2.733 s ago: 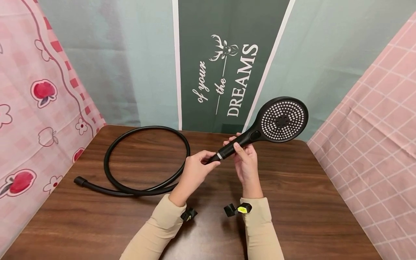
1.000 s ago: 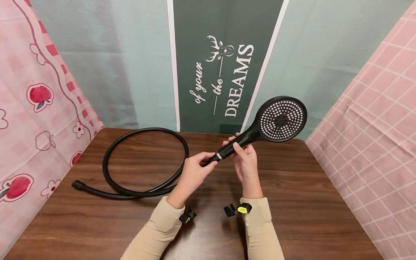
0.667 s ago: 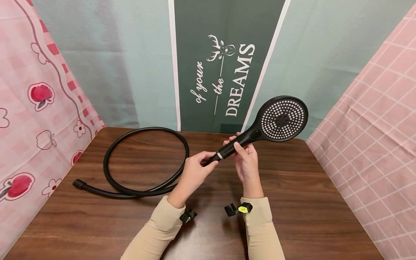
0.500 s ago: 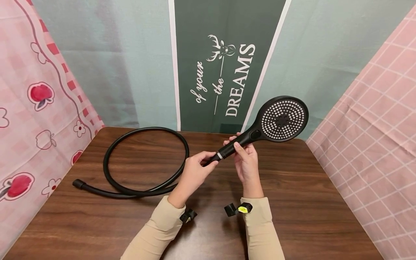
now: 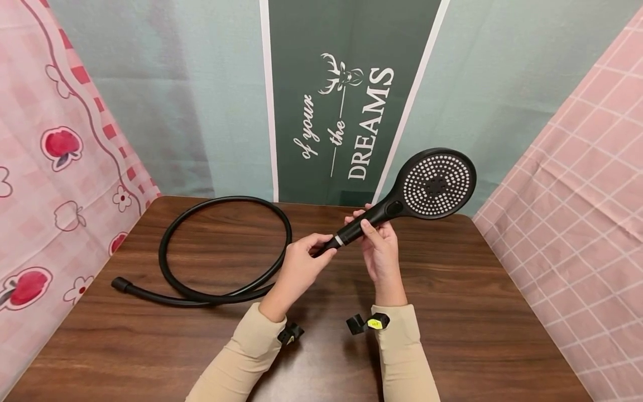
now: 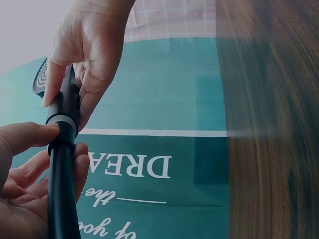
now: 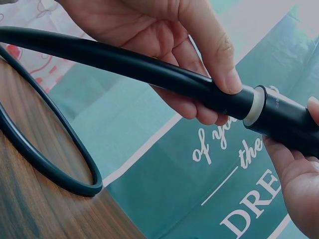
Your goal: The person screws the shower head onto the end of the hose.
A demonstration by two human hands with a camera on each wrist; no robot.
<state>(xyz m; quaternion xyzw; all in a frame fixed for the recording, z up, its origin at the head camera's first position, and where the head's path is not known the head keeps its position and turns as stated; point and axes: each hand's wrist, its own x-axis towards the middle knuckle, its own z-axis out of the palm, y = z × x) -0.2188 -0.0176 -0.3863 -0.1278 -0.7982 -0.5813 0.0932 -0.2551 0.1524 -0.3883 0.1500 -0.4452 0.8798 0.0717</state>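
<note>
Black shower head (image 5: 436,187): held above wooden table (image 5: 462,324), pointing to 2 o'clock | right hand (image 5: 384,255): fingers curled round its handle (image 5: 353,229) | left hand (image 5: 303,264): thumb and fingers pinch end of black hose (image 5: 211,300) at handle base, white ring (image 5: 339,240) showing between | hose loops on table toward 9 o'clock | lettered green cloth (image 5: 301,33) hangs at 12 o'clock

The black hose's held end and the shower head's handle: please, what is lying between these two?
A pale ring lies between the hose and the handle; the right wrist view shows it most clearly.
</note>
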